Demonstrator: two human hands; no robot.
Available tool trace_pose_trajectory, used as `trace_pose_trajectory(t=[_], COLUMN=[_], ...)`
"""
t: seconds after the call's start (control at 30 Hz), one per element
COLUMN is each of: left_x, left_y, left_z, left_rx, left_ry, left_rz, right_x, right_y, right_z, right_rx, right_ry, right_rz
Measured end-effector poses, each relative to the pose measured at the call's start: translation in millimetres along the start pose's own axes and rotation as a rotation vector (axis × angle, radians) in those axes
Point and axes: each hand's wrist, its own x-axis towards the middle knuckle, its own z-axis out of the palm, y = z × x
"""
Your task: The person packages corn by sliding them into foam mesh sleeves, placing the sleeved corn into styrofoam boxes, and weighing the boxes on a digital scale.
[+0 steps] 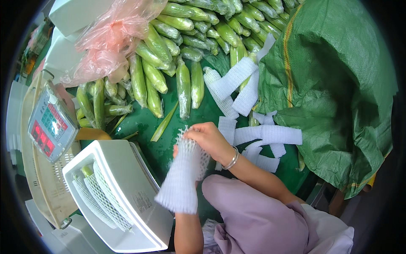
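A white foam net sleeve (182, 181) hangs between my hands, flared wide at its lower end and blurred. My right hand (204, 138), with a silver bangle on its wrist, pinches the narrow upper end. Only fingertips of my left hand (175, 151) show at the sleeve's left edge; the rest is hidden by the sleeve. Whether a corn cob is inside this sleeve cannot be seen. To the left, a tilted white foam box (146, 190) holds several corn cobs in net sleeves (106, 193).
Film-wrapped corn cobs (184, 89) are heaped at the back, beside a pink plastic bag (117, 35). Loose foam sleeves (265, 135) lie right of my hands, near a green woven sack (333, 79). A digital scale (52, 123) and cream plastic basket (47, 190) stand left.
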Motion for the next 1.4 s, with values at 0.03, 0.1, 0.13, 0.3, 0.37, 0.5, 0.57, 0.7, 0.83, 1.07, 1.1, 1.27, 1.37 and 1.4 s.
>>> trace_pose_trajectory(t=[0.03,0.1,0.13,0.3,0.37,0.5,0.57,0.7,0.83,1.07,1.1,1.27,1.37,1.4], left_x=[13.2,24.9,49.3,128.2,119.2,12.4,-46.3,-142.2,-189.8,-168.5,-167.1,-162.5,-188.0,-183.9], left_y=[-1.9,2.4,-6.4,-4.1,1.0,29.3,40.9,72.7,150.1,123.9,119.5,162.1,193.6,191.6], left_z=[-12.2,-2.1,-8.3,-14.7,-16.1,-7.4,-7.3,-15.7,-77.2,-253.6,-254.6,-262.2,-264.7,-267.3], left_rx=[-0.012,0.263,0.317,0.616,0.792,0.51,0.541,0.841,1.057,1.675,1.561,1.383,1.299,1.369], left_ry=[-0.009,0.155,0.162,0.242,0.077,-0.271,-0.282,-0.586,-0.578,0.371,0.369,0.183,0.034,0.055], left_rz=[0.106,0.339,0.464,0.935,1.122,0.291,0.341,0.527,0.745,0.5,0.593,0.815,0.619,0.691], right_x=[8.8,24.0,26.8,32.1,14.1,-46.7,-84.6,-100.3,-112.3,-146.8,-149.5,-119.9,-105.3,-110.1], right_y=[19.5,67.0,85.9,107.7,104.9,23.5,-71.5,-172.1,-205.6,-221.6,-216.2,-131.9,-43.7,-14.7], right_z=[-4.2,-20.1,-27.9,-15.6,-28.6,-42.0,-18.6,42.4,81.3,179.3,198.6,292.5,320.1,319.2], right_rx=[-0.071,-0.218,-0.233,0.124,0.025,-0.363,-1.091,-1.921,-1.764,-1.969,-1.989,-1.971,-1.692,-1.588], right_ry=[0.078,0.233,0.297,0.411,0.176,-0.265,-0.29,-0.551,-0.685,-0.773,-0.859,-1.272,-1.255,-1.207], right_rz=[-0.011,-0.032,0.017,0.317,0.481,0.318,-0.36,-1.016,-1.031,-0.379,-0.3,0.305,0.385,0.308])
